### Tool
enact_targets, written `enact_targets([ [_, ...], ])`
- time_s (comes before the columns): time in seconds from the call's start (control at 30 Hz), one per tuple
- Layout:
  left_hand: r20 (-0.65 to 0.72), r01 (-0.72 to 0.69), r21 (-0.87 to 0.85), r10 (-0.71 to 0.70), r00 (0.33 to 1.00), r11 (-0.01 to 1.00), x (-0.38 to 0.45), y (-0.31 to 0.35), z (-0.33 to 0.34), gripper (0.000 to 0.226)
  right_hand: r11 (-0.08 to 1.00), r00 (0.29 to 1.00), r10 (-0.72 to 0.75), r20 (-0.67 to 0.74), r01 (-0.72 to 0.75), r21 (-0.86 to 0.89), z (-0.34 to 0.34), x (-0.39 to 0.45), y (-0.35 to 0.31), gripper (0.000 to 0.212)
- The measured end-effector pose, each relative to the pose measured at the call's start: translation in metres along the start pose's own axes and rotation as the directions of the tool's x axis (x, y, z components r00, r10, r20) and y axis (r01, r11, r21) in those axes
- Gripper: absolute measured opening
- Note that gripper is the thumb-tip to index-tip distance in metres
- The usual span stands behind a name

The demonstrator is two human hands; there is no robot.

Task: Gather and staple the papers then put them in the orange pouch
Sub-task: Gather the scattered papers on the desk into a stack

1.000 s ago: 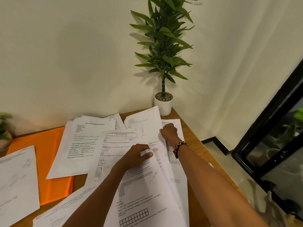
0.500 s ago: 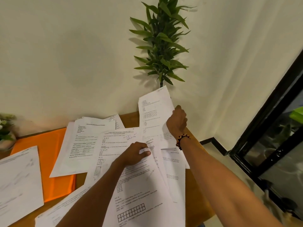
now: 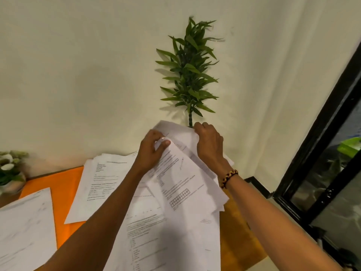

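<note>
Both hands hold a bundle of printed sheets (image 3: 181,178) lifted off the wooden surface (image 3: 237,233), in front of the cream wall. The left hand (image 3: 151,151) closes its grip on the far left part of the bundle, thumb pressed on top of the upper sheet and the other fingers curled behind it. The right hand (image 3: 210,142) closes its grip over the far right corner of the bundle, knuckles toward the camera, fingers wrapped over the paper's edge. A beaded bracelet (image 3: 228,178) of dark and yellow beads sits on the right wrist. The sheets in the bundle are fanned and uneven, their near edges splayed; one shows a small grid of boxes among lines of text.

More loose papers (image 3: 99,182) lie flat on the surface to the left and near side of the bundle, overlapping one another. The orange pouch (image 3: 62,184) lies flat at the left of the surface, partly covered by those papers, with another sheet (image 3: 25,225) lying over its near left part.

A tall green plant (image 3: 190,75) stands at the far edge against the wall, its base hidden behind the raised bundle. A small pot of white flowers (image 3: 9,169) sits at the far left. A black-framed glass door (image 3: 320,173) stands to the right.
</note>
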State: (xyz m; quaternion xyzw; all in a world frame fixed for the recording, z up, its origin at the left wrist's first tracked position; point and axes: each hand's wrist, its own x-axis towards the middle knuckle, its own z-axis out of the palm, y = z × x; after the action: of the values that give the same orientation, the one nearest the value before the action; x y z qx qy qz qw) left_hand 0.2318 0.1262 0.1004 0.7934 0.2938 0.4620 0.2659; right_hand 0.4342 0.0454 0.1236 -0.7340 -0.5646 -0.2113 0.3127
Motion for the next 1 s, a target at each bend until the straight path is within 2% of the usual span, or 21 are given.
enact_targets([
  [0.07, -0.085, -0.026, 0.013, 0.027, 0.996, 1.0, 0.012, 0.01, -0.008, 0.018, 0.998, 1.0, -0.002, 0.007, 0.002, 0.062, -0.008, 0.006, -0.004, 0.021],
  [0.2, -0.195, 0.043, 0.024, -0.038, 0.98, 0.999, 0.023, 0.027, -0.02, 0.022, 0.986, 0.999, -0.022, 0.04, 0.015, 0.167, -0.021, 0.01, -0.006, 0.026],
  [0.33, -0.179, -0.018, -0.055, 0.008, 0.984, 0.998, 0.018, 0.038, -0.03, 0.02, 0.951, 0.988, -0.053, 0.144, 0.006, 0.309, -0.026, 0.0, -0.005, 0.027],
  [0.43, -0.148, -0.017, -0.047, 0.01, 0.989, 0.999, 0.012, 0.05, -0.037, 0.014, 0.891, 0.965, -0.102, 0.243, -0.02, 0.453, -0.029, -0.004, -0.006, 0.021],
  [0.53, -0.19, -0.011, -0.048, 0.002, 0.982, 0.999, 0.007, 0.059, -0.043, 0.017, 0.826, 0.928, -0.168, 0.334, -0.052, 0.561, -0.043, -0.007, -0.016, 0.049],
  [0.67, -0.222, -0.011, -0.064, -0.003, 0.975, 0.998, 0.004, 0.063, -0.047, 0.014, 0.916, 0.872, -0.257, 0.417, 0.082, 0.393, -0.051, -0.011, -0.031, 0.039],
  [0.87, -0.214, -0.119, -0.048, 0.106, 0.971, 0.992, 0.002, 0.077, -0.062, 0.01, 0.908, 0.882, -0.237, 0.407, 0.053, 0.415, -0.045, -0.018, -0.049, 0.03],
  [0.93, -0.191, -0.08, -0.061, 0.067, 0.979, 0.995, -0.002, 0.084, -0.072, 0.034, 0.895, 0.889, -0.262, 0.376, 0.078, 0.439, -0.047, -0.018, -0.051, 0.027],
  [1.0, -0.129, 0.027, -0.076, -0.037, 0.991, 0.997, -0.005, 0.081, -0.083, 0.059, 0.858, 0.89, -0.286, 0.355, 0.073, 0.508, -0.05, -0.018, -0.052, 0.023],
])
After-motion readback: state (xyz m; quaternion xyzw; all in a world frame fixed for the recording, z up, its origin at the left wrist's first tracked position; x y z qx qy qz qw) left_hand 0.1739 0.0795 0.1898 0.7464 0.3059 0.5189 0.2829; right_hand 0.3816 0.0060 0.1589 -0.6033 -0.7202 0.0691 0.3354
